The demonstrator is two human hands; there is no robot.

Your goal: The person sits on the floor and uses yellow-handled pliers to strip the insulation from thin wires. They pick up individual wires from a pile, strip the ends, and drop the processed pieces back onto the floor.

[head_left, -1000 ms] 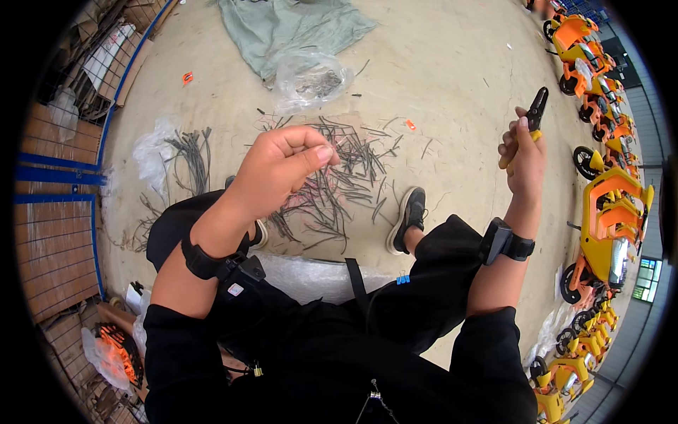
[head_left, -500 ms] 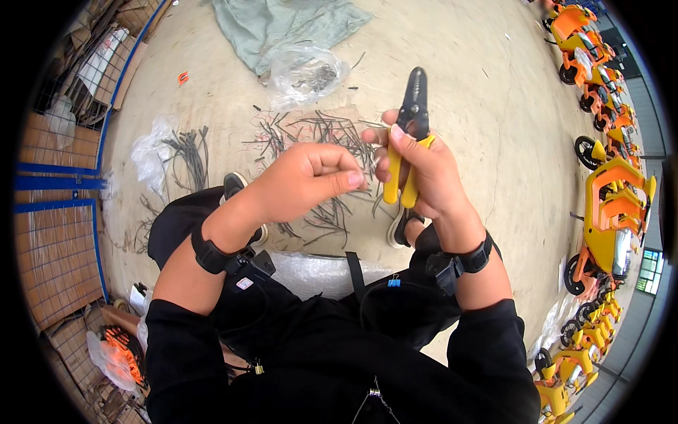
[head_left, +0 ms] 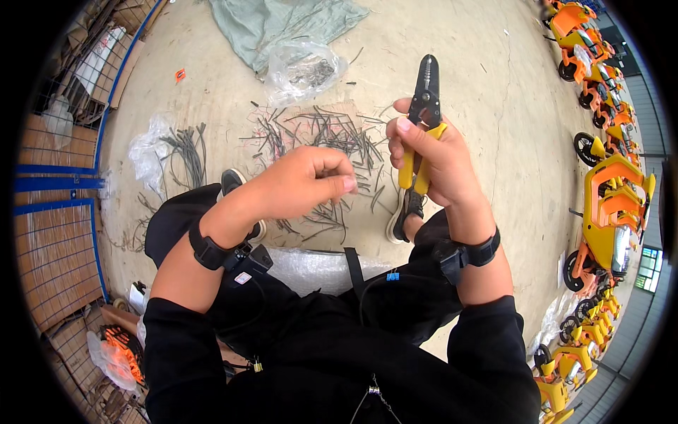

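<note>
In my right hand (head_left: pixel 441 159) is a wire stripper (head_left: pixel 425 106) with yellow handles and black jaws, tip pointing up and away from me. The palm and thumb wrap its handles. To its left, my left hand (head_left: pixel 304 182) is closed, thumb against curled fingers; whatever is pinched there, if anything, is too small to make out. Below both hands, many short dark cable pieces (head_left: pixel 332 131) with thin red strands lie scattered on the floor. A bundle of longer dark cables (head_left: pixel 189 157) lies further left.
A clear plastic bag (head_left: pixel 300 74) with dark bits and a green sheet (head_left: pixel 275 25) lie ahead. Bubble wrap (head_left: pixel 304 272) is between my legs. Blue-framed mesh cages (head_left: pixel 56 185) stand at the left; yellow-orange motorbikes (head_left: pixel 607 212) line the right. Crumpled plastic (head_left: pixel 148 152) lies left.
My right hand has moved right and slightly up with the wire stripper, widening the space between the hands. My left hand has shifted slightly left and stays closed.
</note>
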